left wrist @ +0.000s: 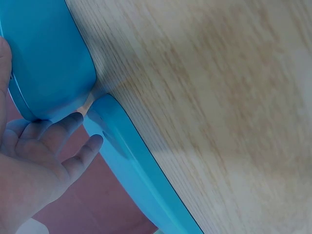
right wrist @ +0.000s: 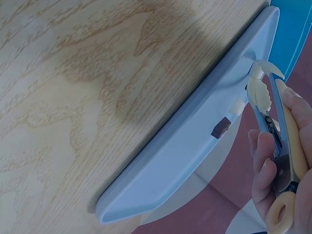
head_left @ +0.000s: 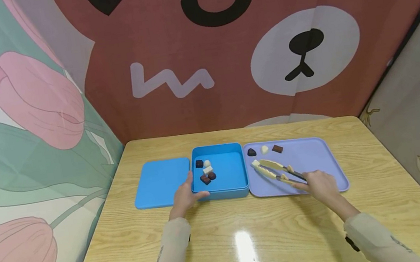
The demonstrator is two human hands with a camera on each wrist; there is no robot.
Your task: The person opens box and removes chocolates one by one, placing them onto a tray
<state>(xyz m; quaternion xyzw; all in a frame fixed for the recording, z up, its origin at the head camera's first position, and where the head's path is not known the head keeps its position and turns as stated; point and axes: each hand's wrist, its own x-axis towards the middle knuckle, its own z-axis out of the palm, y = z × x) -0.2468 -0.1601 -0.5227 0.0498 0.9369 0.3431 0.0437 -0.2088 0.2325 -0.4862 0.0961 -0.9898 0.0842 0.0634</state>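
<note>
My right hand (head_left: 321, 186) grips tongs (head_left: 278, 166) with pale tips, low over the lilac tray (head_left: 312, 161). Between the tips sits a white chocolate piece (right wrist: 256, 71). Behind the tongs on the tray lie a dark chocolate (head_left: 251, 152), a white chocolate (head_left: 264, 149) and a brown rectangular chocolate (head_left: 277, 149). With fingers spread, my left hand (head_left: 185, 196) rests against the front left corner of the blue box (head_left: 232, 170), thumb along its front wall. Several dark and white chocolates, one of them a white block (head_left: 207, 170), lie in the box's left half.
A flat blue lid (head_left: 162, 183) lies left of the box, close beside it. The tray stands right up against the box's right side. All rest on a wooden table (head_left: 211, 248), with patterned cloth (head_left: 174, 109) hanging behind it and at both sides.
</note>
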